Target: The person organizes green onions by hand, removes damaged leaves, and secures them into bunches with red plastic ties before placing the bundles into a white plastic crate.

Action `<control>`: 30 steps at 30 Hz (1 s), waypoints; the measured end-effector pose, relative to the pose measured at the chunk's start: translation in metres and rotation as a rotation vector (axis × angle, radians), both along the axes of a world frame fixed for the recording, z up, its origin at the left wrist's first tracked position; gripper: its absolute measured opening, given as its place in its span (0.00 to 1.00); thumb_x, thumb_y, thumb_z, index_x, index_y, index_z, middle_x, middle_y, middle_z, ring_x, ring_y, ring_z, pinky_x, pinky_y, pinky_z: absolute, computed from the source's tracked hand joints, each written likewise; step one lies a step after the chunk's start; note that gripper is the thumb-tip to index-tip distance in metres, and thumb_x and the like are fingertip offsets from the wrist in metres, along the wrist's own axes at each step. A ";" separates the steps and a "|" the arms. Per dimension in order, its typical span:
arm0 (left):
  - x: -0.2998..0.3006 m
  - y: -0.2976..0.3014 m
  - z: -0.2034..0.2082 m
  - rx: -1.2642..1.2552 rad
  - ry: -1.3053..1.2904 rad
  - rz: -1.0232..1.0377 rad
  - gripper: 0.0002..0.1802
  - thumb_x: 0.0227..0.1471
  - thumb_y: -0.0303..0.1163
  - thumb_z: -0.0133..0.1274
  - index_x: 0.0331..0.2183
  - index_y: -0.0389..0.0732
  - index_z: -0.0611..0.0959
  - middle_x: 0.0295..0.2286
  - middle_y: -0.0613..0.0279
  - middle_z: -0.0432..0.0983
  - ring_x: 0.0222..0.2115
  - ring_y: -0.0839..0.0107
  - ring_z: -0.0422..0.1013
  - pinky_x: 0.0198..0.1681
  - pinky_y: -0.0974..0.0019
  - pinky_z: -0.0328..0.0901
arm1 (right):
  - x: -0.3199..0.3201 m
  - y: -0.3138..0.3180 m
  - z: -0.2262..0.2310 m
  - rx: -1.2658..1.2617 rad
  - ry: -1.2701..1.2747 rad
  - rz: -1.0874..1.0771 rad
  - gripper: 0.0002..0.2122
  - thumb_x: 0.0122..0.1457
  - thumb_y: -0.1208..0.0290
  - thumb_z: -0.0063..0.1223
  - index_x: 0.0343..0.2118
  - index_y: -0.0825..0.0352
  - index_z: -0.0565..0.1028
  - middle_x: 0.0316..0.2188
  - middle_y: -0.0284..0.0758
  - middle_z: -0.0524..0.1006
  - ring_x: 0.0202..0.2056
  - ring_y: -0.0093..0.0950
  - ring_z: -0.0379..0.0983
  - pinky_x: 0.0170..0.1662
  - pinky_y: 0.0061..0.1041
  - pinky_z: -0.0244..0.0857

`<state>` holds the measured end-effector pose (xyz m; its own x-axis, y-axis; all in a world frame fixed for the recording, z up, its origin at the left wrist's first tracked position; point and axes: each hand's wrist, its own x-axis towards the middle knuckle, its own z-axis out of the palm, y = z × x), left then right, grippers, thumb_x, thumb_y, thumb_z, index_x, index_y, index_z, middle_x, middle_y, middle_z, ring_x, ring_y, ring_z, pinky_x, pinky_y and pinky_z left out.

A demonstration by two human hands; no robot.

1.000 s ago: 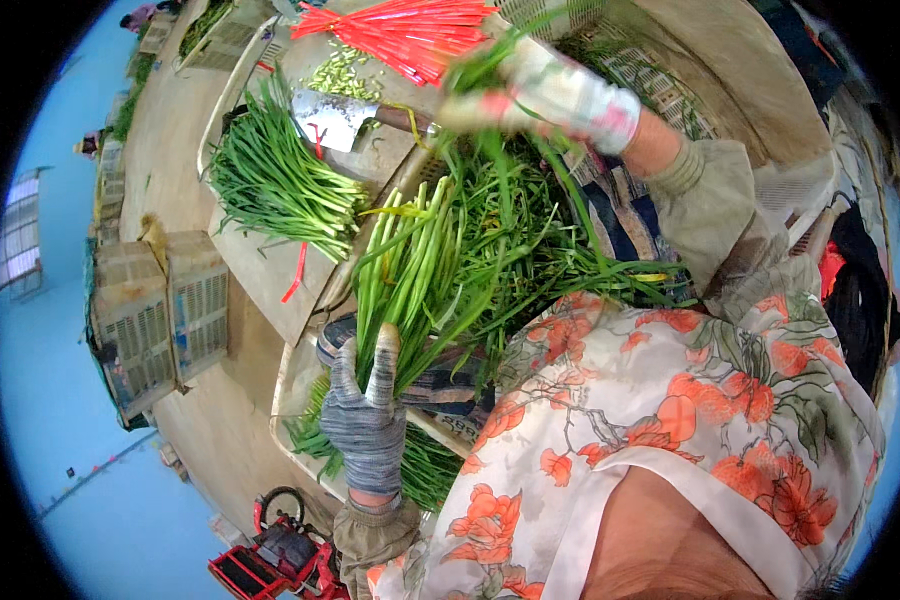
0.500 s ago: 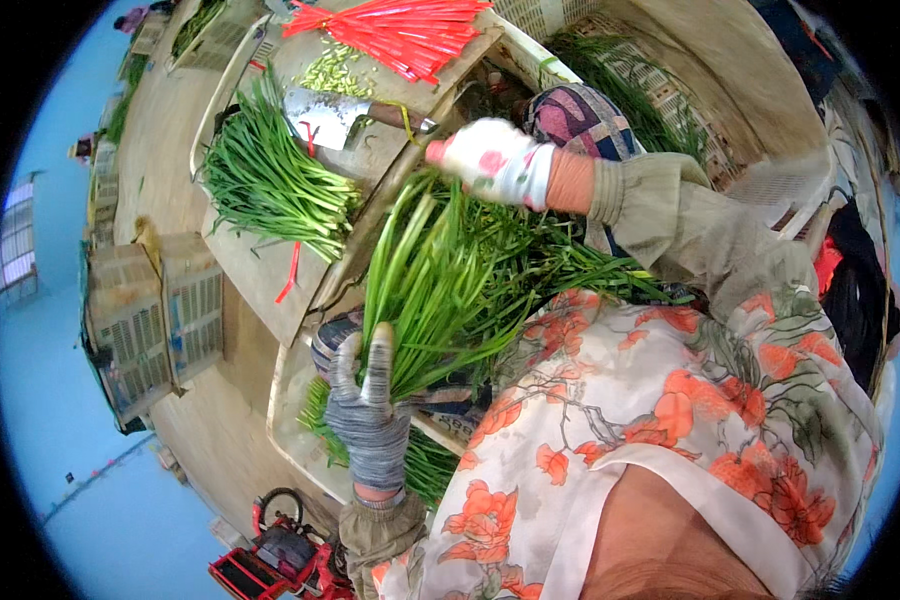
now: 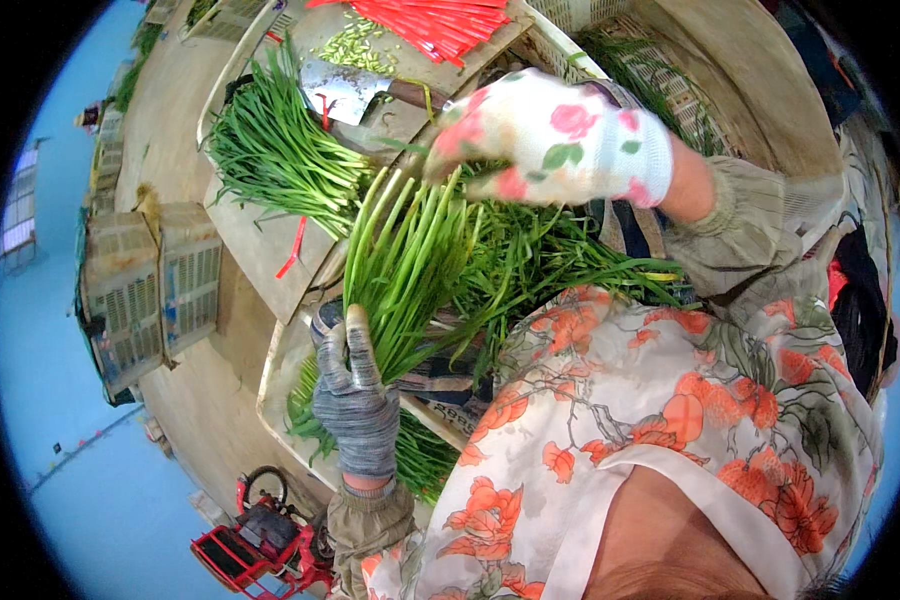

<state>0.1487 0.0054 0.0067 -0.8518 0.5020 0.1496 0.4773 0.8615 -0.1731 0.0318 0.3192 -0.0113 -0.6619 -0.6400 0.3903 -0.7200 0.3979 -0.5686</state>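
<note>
My left hand (image 3: 355,395), in a grey striped glove, is closed around a loose bunch of green chives (image 3: 395,275), pale stalk ends pointing away from me. By those stalk ends is my right hand (image 3: 560,140), in a white glove with pink flowers. Its fingers curl downward, but blur hides whether they grip a stalk. More loose chives (image 3: 560,250) lie across my lap. On the board (image 3: 255,235) to the left rests a neat bundle of chives (image 3: 285,150) on a red tie (image 3: 292,250). A cleaver (image 3: 345,92) lies just beyond it.
Red tie strips (image 3: 435,22) are heaped at the board's far end beside pale cut stalk bits (image 3: 355,45). Below the board, a white crate (image 3: 275,385) holds more greens. Another crate (image 3: 150,295) stands on the floor at left, and a red vehicle (image 3: 270,535) at lower left.
My right hand has come down and nearer, from beside the cleaver handle to the stalk ends. My left hand has shifted slightly left with the chives, still gripping them.
</note>
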 end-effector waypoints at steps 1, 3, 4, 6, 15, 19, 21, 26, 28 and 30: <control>-0.002 0.003 0.001 -0.003 -0.011 -0.014 0.36 0.38 0.24 0.57 0.54 0.41 0.69 0.42 0.50 0.69 0.36 0.56 0.72 0.34 0.62 0.69 | 0.004 -0.016 0.001 0.024 -0.097 -0.023 0.13 0.49 0.64 0.56 0.37 0.64 0.76 0.34 0.38 0.74 0.38 0.38 0.72 0.44 0.35 0.65; -0.005 0.008 0.004 -0.023 -0.050 -0.016 0.34 0.40 0.22 0.53 0.53 0.40 0.70 0.42 0.50 0.70 0.32 0.57 0.73 0.29 0.62 0.68 | 0.008 -0.041 -0.003 0.145 -0.139 -0.086 0.17 0.50 0.55 0.55 0.34 0.65 0.77 0.35 0.37 0.74 0.41 0.37 0.71 0.49 0.38 0.60; -0.007 0.010 0.002 -0.027 -0.038 -0.034 0.36 0.38 0.24 0.56 0.54 0.41 0.70 0.43 0.51 0.70 0.35 0.56 0.72 0.33 0.61 0.68 | 0.008 -0.047 -0.012 0.245 -0.089 -0.130 0.21 0.50 0.50 0.53 0.33 0.66 0.77 0.35 0.37 0.74 0.42 0.37 0.70 0.53 0.41 0.57; -0.006 0.013 0.000 -0.048 -0.014 -0.053 0.40 0.35 0.29 0.60 0.55 0.42 0.69 0.44 0.52 0.69 0.40 0.55 0.71 0.40 0.60 0.67 | 0.005 -0.056 -0.015 0.337 -0.177 -0.148 0.31 0.47 0.37 0.48 0.35 0.67 0.77 0.36 0.40 0.74 0.45 0.38 0.68 0.57 0.45 0.49; -0.011 0.019 -0.004 0.072 -0.018 -0.137 0.36 0.35 0.21 0.55 0.51 0.44 0.73 0.41 0.56 0.70 0.34 0.59 0.72 0.33 0.62 0.68 | -0.001 -0.070 -0.061 -0.180 -0.452 0.134 0.19 0.48 0.54 0.58 0.37 0.65 0.77 0.28 0.43 0.77 0.31 0.40 0.75 0.36 0.32 0.69; -0.005 0.021 0.000 0.228 -0.111 -0.044 0.39 0.30 0.23 0.61 0.51 0.46 0.74 0.41 0.56 0.70 0.37 0.59 0.71 0.37 0.63 0.67 | -0.002 -0.039 -0.058 0.051 -0.279 -0.058 0.11 0.50 0.59 0.56 0.33 0.60 0.77 0.25 0.40 0.77 0.30 0.39 0.75 0.33 0.33 0.68; -0.001 0.015 -0.002 0.311 -0.182 0.017 0.36 0.30 0.26 0.63 0.49 0.44 0.76 0.42 0.55 0.71 0.41 0.60 0.69 0.42 0.63 0.65 | -0.012 -0.018 -0.080 0.129 -0.121 -0.110 0.09 0.50 0.63 0.54 0.31 0.61 0.76 0.24 0.41 0.77 0.29 0.40 0.75 0.33 0.34 0.68; 0.000 -0.001 0.007 0.344 -0.009 0.067 0.38 0.29 0.25 0.64 0.49 0.43 0.76 0.39 0.56 0.71 0.41 0.60 0.69 0.44 0.63 0.64 | -0.035 0.049 -0.090 0.079 -0.275 -0.560 0.14 0.54 0.57 0.53 0.35 0.64 0.77 0.28 0.44 0.77 0.32 0.39 0.76 0.36 0.33 0.69; -0.002 0.000 0.006 0.328 0.078 0.097 0.39 0.27 0.25 0.65 0.49 0.43 0.76 0.38 0.57 0.70 0.40 0.60 0.68 0.45 0.63 0.64 | -0.010 0.031 -0.057 -0.250 -0.302 -0.475 0.16 0.51 0.58 0.58 0.33 0.67 0.77 0.29 0.37 0.79 0.33 0.28 0.76 0.39 0.24 0.68; -0.005 0.002 0.003 0.311 0.096 0.114 0.40 0.26 0.25 0.65 0.50 0.44 0.76 0.38 0.58 0.70 0.40 0.60 0.68 0.46 0.64 0.64 | 0.018 0.001 -0.035 -0.086 -0.397 -0.425 0.24 0.46 0.51 0.62 0.38 0.69 0.76 0.29 0.40 0.79 0.34 0.29 0.76 0.41 0.26 0.68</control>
<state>0.1440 0.0075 0.0096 -0.8744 0.3225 0.3626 0.3694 0.9269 0.0664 0.0497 0.3205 -0.0464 -0.9594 -0.2639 0.0991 -0.2332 0.5454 -0.8051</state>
